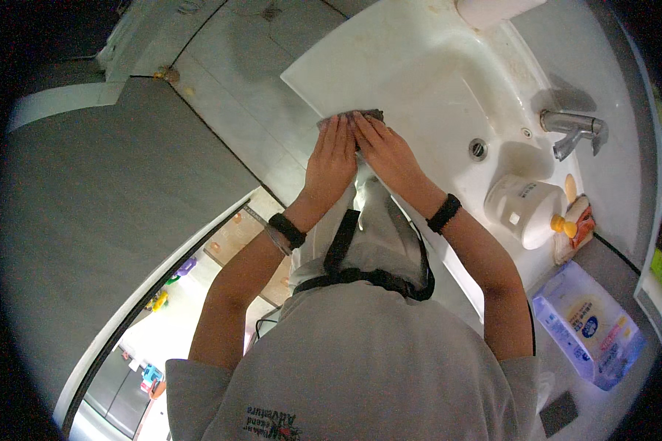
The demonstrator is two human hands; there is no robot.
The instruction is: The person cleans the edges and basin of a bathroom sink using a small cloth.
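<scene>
Both hands are side by side on a dark grey cloth [376,115], at the front edge of the white sink [449,81]. My left hand [331,163] has its fingers stretched over the cloth's left part and presses on it. Fingertips nearly meeting the left ones, my right hand [390,158] grips the cloth's right part. Most of the cloth is hidden under the fingers; how the thumbs lie cannot be made out.
A chrome faucet [572,125] and a drain [477,149] are on the right. A white pump bottle [526,209] stands in the sink's near right corner, beside a crumpled orange-and-white packet [583,228]. Closer lies a purple wipes pack [588,323]. A doorway opens at lower left.
</scene>
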